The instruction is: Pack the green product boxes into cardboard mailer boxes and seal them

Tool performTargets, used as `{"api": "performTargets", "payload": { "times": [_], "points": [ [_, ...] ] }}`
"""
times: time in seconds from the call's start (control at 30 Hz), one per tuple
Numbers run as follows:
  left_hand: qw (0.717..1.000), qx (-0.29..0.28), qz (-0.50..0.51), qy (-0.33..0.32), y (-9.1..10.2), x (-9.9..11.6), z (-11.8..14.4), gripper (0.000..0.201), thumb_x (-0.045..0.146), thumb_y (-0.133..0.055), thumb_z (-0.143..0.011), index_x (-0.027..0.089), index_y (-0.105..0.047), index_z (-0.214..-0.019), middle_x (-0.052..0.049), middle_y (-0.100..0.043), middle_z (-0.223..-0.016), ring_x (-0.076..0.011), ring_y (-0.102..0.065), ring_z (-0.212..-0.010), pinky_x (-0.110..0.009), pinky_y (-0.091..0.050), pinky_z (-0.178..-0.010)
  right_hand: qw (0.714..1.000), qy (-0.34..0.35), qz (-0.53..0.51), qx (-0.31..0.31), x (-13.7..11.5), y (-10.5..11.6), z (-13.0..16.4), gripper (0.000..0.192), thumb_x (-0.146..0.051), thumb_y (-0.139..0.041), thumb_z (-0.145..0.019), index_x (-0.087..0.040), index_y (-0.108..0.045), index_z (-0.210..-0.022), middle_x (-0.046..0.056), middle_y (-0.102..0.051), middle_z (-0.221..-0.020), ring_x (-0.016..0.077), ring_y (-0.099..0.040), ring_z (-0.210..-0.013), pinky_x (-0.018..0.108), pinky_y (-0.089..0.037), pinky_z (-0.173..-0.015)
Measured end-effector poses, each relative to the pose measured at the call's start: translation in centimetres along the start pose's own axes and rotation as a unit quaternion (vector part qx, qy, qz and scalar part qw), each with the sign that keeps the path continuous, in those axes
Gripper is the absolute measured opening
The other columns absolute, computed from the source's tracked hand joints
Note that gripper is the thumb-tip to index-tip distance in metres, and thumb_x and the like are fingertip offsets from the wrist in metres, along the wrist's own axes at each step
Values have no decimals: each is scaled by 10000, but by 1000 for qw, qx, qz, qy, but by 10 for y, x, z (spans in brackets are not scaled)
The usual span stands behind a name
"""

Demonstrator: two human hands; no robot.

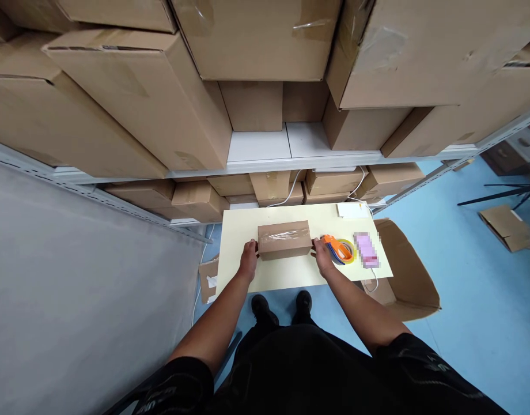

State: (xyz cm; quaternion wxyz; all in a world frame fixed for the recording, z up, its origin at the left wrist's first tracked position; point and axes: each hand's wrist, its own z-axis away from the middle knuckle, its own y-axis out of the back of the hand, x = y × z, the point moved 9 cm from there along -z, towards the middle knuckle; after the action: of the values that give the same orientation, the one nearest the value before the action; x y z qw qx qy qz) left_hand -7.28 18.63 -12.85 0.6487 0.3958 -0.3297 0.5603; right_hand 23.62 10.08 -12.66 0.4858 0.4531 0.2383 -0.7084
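A small brown cardboard box [284, 240] with shiny clear tape along its top is on the pale yellow table [286, 279]. My left hand [249, 259] grips its left end, and my right hand [322, 257] has its fingers at the right end, so the box is held between the two. Whether the box rests fully on the tabletop I cannot tell. Just beyond my right hand lies an orange and blue tape dispenser [339, 250] with a roll of yellowish tape. Farther right is a pink, pixelated flat object [366, 250] with a white cable.
Shelves [265, 151] stacked with cardboard boxes [265, 37] rise behind the table. A white item [352, 210] lies at the table's back right corner. An open carton [405, 271] stands on the blue floor to the right. At left is a grey wall [87, 276].
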Motion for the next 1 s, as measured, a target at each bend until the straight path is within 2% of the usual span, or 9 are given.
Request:
{"api": "performTargets", "payload": {
  "times": [0.1, 0.3, 0.43, 0.6, 0.8, 1.0],
  "points": [
    [998, 11, 51, 20, 7, -6, -1, 500, 694, -408, -954, 224, -546, -1054, -89, -672, -1170, -213, -653, -1100, -334, -537, -855, 1000, -7, -2, 5, 1, 3, 2, 530, -715, -490, -881, -234, -675, -1001, 87, -716, -1195, 259, -638, -1133, 340, -524, -879],
    [997, 32, 67, 26, 26, -4, 0, 468, 655, -461, -950, 215, -585, -1050, -102, -684, -1164, -228, -667, -1081, -362, -525, -854, 1000, -7, 21, 13, 2, 5, 3, 542, -720, -488, -872, -226, -685, -975, 93, -730, -1149, 273, -651, -1094, 375, -525, -871],
    [998, 19, 60, 20, 39, 14, -4, 453, 633, -461, -963, 208, -590, -1058, -126, -678, -1215, -235, -670, -1110, -369, -530, -882, 998, -14, 30, 56, -5, 15, 12, 523, -688, -517, -865, -211, -688, -991, 112, -725, -1179, 283, -678, -1082, 370, -533, -853],
    [999, -14, 24, -15, 49, 50, -17, 434, 600, -462, -974, 199, -602, -1062, -135, -688, -1222, -236, -675, -1126, -360, -530, -898, 994, -9, 20, 110, -23, 30, 28, 482, -633, -518, -878, -206, -693, -1018, 114, -723, -1220, 271, -700, -1047, 357, -554, -822],
    [997, -55, -1, -62, 45, 89, -23, 387, 558, -514, -961, 201, -635, -1052, -134, -724, -1177, -244, -686, -1101, -385, -535, -926, 985, -6, 2, 175, -33, 47, 40, 481, -618, -547, -866, -196, -704, -1035, 128, -758, -1110, 282, -720, -1035, 337, -573, -758],
    [994, -69, -11, -79, 24, 112, -24, 366, 528, -525, -945, 204, -648, -1060, -118, -731, -1162, -237, -685, -1088, -382, -532, -937, 983, -8, 25, 183, -34, 67, 26, 480, -629, -544, -863, -214, -697, -1051, 134, -757, -1172, 277, -733, -1045, 332, -577, -752]
  ]
}}
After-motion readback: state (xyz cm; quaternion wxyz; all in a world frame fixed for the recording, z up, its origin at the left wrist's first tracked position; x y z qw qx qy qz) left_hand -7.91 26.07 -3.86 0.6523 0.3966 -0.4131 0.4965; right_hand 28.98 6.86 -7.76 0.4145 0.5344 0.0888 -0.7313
